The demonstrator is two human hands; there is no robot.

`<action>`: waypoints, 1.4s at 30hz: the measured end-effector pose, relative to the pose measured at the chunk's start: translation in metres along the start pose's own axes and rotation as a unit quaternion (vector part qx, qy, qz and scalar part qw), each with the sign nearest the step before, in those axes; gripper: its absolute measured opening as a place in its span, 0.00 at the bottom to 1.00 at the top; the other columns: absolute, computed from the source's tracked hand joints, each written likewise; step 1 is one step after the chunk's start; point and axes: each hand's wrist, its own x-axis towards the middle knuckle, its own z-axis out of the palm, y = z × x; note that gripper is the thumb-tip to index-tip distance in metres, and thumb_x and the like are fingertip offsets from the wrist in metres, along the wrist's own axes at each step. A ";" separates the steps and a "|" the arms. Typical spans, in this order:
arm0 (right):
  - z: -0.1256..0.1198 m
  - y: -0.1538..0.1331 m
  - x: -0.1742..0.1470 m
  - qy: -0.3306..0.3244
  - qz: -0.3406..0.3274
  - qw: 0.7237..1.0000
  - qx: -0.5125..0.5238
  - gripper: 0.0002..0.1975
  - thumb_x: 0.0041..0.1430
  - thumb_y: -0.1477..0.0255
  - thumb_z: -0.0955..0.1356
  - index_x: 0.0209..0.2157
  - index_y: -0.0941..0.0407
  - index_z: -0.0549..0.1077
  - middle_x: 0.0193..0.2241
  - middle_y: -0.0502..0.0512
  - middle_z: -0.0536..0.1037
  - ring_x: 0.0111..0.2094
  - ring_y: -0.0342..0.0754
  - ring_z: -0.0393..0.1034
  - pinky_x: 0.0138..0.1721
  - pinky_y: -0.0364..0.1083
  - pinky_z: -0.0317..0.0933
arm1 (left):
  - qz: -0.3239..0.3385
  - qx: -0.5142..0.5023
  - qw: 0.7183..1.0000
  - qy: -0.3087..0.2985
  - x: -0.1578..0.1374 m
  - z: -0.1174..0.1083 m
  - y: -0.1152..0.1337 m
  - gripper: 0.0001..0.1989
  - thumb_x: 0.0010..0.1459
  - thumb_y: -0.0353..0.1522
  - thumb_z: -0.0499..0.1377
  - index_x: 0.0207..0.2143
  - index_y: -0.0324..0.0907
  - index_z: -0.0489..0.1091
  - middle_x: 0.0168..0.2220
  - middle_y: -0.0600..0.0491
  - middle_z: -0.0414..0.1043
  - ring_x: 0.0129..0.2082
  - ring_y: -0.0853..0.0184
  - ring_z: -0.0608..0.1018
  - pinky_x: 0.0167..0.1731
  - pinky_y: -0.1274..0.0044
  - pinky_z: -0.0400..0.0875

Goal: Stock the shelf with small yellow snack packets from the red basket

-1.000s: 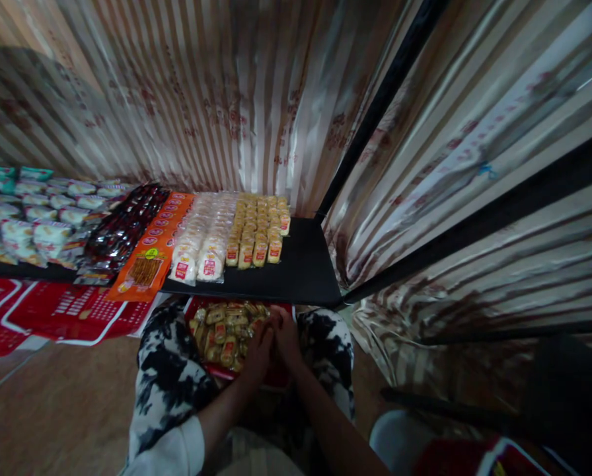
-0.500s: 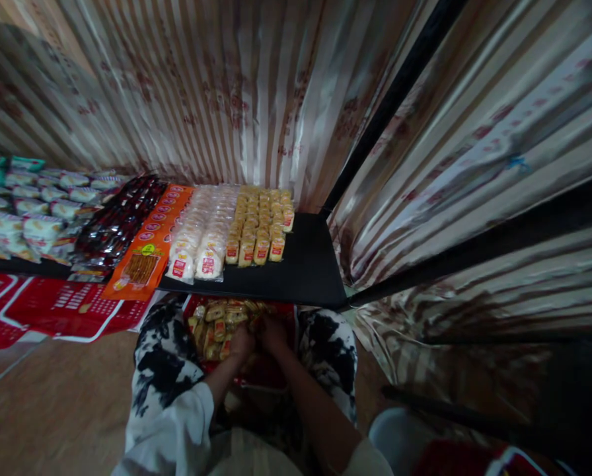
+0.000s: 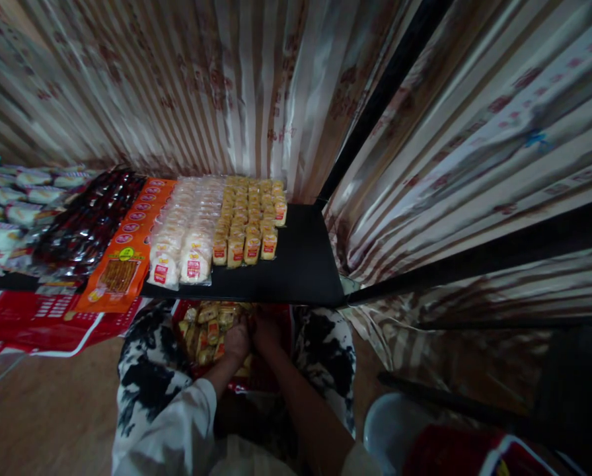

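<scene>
Wording: none legible at this resolution. Marks noted: red labels [image 3: 193, 269] on front white packs [image 3: 204, 253], yellow packs [image 3: 253, 233] and loose packs [image 3: 209, 313] below. Orange packs [image 3: 140, 240]: yellow badge [image 3: 126, 254], round emblems [image 3: 137, 216]. Red bag [image 3: 26, 329]: lines of white print [image 3: 55, 311]. Curtain [image 3: 197, 33]: reddish script-like marks [image 3: 281, 134], possibly pattern.

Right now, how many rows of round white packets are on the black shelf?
2: one row beside the orange packets, the other beside the yellow packets. Their rear packets are partly hidden.

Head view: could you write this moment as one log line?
left hand, right hand: close together at red container | inside: wrapped snacks | grip: unclear
</scene>
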 end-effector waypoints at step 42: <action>-0.117 0.030 -0.018 0.276 -0.106 0.868 0.398 0.16 0.54 0.63 0.64 0.42 0.57 0.70 0.37 0.57 0.77 0.36 0.49 0.72 0.34 0.46 0.67 | 0.302 -0.277 0.885 0.221 -0.048 -0.106 0.109 0.28 0.52 0.25 0.49 0.57 0.38 0.56 0.54 0.44 0.60 0.52 0.64 0.67 0.50 0.72 0.66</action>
